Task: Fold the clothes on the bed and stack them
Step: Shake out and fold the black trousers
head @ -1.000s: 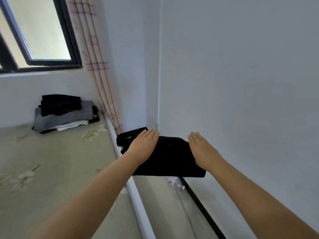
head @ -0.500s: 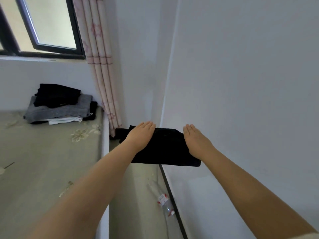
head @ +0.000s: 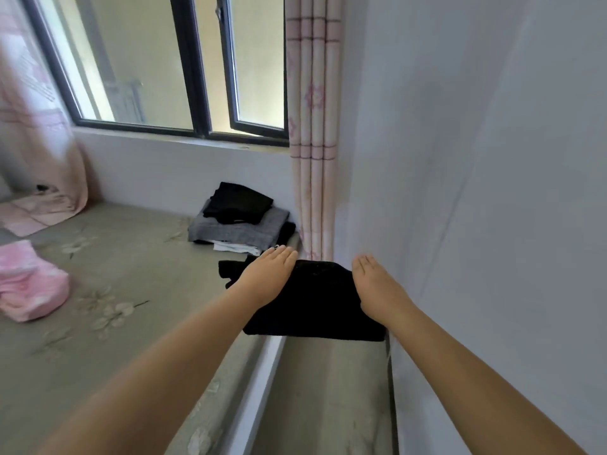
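While my left hand [head: 269, 277] and right hand [head: 377, 290] carry the folded black garment [head: 315, 300] between flat, straight fingers, the stack [head: 243, 221] sits beyond on the bed [head: 131, 274].

Folded garment [head: 315, 300]: matt black cloth, slightly fuzzy. Bed [head: 138, 277] cover: matt greenish fabric, floral print. Window frame [head: 192, 77]: dark, smooth

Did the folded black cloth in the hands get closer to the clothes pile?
Yes. The folded black cloth moved toward the clothes pile, nearly reaching it.
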Available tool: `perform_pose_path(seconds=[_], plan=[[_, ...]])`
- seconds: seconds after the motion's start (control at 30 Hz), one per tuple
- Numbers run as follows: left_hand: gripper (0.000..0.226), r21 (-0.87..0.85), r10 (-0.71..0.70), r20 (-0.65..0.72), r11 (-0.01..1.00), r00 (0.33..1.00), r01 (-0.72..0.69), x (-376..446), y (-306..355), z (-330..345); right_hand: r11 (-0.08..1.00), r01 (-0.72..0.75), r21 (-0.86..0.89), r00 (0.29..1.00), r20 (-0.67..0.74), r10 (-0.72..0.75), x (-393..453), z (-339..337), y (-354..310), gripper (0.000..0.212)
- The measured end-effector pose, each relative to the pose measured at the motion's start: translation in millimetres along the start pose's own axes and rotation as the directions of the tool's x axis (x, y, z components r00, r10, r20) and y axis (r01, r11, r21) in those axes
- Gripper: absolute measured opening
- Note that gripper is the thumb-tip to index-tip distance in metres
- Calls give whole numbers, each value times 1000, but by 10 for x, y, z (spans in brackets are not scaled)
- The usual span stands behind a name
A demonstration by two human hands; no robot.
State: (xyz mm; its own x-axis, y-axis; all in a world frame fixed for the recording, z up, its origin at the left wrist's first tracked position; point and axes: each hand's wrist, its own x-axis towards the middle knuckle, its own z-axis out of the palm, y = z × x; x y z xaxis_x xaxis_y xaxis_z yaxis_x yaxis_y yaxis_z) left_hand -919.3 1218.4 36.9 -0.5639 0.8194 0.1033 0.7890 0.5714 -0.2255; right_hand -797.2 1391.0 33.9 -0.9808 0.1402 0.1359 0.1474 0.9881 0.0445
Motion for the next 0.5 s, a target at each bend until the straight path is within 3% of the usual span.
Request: perform_pose_path(seconds=[0.2, 0.5], plan=[[54, 19, -76, 59, 997, 995, 75, 928, -1047, 514, 994, 109, 25, 994, -13, -108, 1595, 407, 20, 63], [56, -30, -171, 145, 984, 975, 177, 2250, -2572, 1019, 973, 227, 50, 967, 105, -231, 3853, 682, -16, 65]])
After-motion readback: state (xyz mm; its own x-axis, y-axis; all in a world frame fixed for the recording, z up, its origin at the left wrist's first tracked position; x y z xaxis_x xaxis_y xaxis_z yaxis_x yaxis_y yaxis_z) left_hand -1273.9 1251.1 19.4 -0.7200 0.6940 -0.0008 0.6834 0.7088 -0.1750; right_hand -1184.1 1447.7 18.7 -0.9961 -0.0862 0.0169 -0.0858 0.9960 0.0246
